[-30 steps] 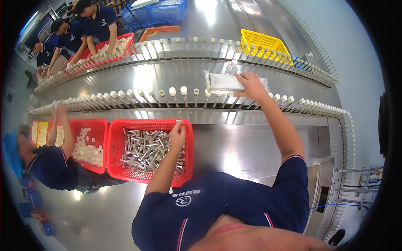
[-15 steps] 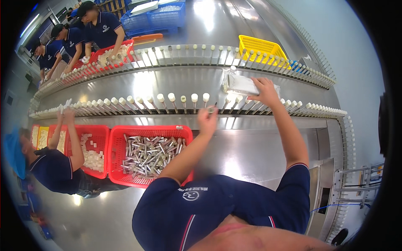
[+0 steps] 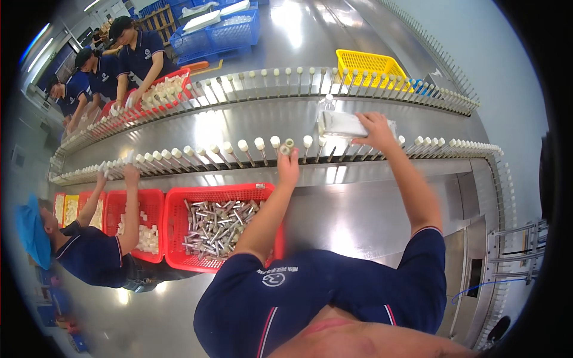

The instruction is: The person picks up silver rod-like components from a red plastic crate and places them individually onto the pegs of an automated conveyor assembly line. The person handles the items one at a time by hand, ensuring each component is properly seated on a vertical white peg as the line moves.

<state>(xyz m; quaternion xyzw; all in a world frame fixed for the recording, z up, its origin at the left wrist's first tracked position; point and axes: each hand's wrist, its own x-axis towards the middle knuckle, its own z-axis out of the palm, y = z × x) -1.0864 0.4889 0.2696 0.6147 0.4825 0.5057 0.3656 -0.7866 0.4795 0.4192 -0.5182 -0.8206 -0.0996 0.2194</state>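
My left hand (image 3: pixel 289 166) is closed at the near row of upright rods, its fingers around a metal rod with a pale round end (image 3: pixel 286 150). A second similar end touches or overlaps it, and I cannot tell whether I hold that one too. My right hand (image 3: pixel 376 130) rests closed over the right part of a white packet in clear plastic wrap (image 3: pixel 343 125), which lies on the metal surface behind the near row. White caps (image 3: pixel 259 143) top many of the rods beside my left hand; several rods right of it look bare. A clear bottle (image 3: pixel 327 103) stands behind the packet.
A red basket of loose metal rods (image 3: pixel 221 227) sits left of my left forearm. Beyond it, a co-worker (image 3: pixel 92 250) reaches to the row over baskets of white caps (image 3: pixel 148 238). A yellow basket (image 3: pixel 370 61) stands behind the far row. More co-workers (image 3: pixel 140 53) are at far left.
My left hand has moved up and slightly left, bringing the rod's end up to the row. My right hand stays on the packet. The near co-worker's hands have shifted right and lower.
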